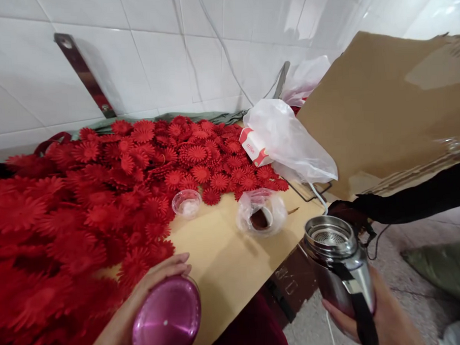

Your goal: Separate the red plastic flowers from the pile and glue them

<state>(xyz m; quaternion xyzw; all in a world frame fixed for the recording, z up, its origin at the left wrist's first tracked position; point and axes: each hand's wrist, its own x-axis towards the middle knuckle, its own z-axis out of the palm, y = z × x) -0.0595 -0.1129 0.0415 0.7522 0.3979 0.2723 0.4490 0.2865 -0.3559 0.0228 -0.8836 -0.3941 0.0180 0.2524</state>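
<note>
My left hand [158,275] is wrapped round a shiny purple lid [166,317], low over the near edge of the table. On the right, my right hand [388,308] grips a steel thermos flask [335,259] from below and behind. The flask is upright and uncapped, with a perforated strainer in its mouth and a black strap down its side. Between my hands, farther back, stands a white cup of dark brown stuff [260,219], with a clear plastic bag [279,211] around it. Left of it sits a small clear plastic tub [186,204] with something whitish inside.
Red flower-shaped pieces [146,166] lie heaped over the table's left and back. A red-and-white box [254,147] and a white plastic bag [289,139] rest at the back. Large cardboard [395,109] stands at right. A green sack [447,270] lies on the floor.
</note>
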